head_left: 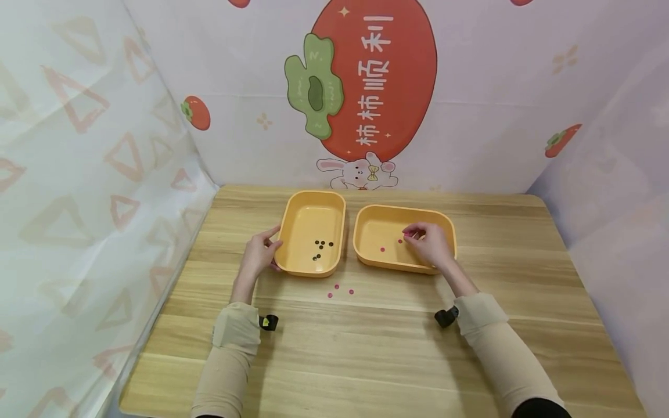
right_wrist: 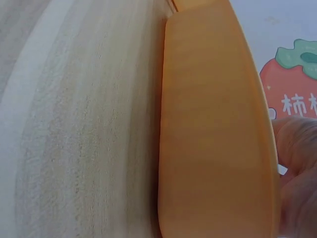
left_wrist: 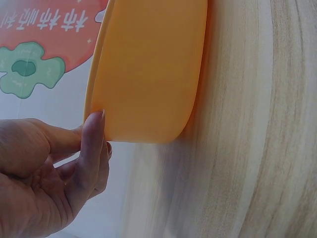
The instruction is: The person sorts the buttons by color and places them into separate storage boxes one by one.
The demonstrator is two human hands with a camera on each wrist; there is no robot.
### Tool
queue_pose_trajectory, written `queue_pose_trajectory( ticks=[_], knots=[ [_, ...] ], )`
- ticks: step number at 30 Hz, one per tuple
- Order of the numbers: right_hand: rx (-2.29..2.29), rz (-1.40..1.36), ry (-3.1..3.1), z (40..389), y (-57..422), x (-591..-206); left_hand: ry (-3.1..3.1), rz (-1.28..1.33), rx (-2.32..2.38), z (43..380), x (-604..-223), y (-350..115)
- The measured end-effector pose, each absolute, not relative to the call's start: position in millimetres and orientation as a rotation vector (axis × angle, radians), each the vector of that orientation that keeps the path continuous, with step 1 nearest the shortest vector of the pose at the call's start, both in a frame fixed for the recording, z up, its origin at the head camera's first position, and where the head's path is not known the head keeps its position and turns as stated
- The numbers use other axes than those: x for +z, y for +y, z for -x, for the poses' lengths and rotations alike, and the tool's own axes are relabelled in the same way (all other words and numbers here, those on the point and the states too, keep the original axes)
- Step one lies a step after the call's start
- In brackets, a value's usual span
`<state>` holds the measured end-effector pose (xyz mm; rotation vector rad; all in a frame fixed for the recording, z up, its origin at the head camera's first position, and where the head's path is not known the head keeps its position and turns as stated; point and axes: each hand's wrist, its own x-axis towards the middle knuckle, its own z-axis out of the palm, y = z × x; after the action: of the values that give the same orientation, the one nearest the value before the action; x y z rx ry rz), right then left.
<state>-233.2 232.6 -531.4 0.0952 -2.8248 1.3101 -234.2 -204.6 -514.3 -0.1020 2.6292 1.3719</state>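
My left hand grips the left rim of an upright yellow-orange tray; the left wrist view shows the thumb and fingers at the tray's edge. Several small black round pieces lie on that tray's floor. My right hand reaches over the rim of a second yellow-orange tray, fingertips pinching a small pink round piece. Two similar pink pieces lie in this tray, one pink piece further left. In the right wrist view the tray's wall hides the fingertips.
Three loose pink pieces lie on the wooden table in front of the trays. A printed cloth hangs behind the table, and more cloth stands at both sides. The two trays are set close together.
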Motion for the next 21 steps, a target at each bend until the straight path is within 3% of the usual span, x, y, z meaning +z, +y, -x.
queue_pose_trajectory(
  ticks=[14,21],
  knots=[
    [1.314,-0.041,-2.944,240.4,236.9,-537.6,2.628,0.112,1.361,233.5,-512.6,-202.0],
    [1.366,-0.129,-2.853,231.8,223.1,-521.9,2.637,0.132,1.365,233.1,-513.2,-202.1]
  ],
)
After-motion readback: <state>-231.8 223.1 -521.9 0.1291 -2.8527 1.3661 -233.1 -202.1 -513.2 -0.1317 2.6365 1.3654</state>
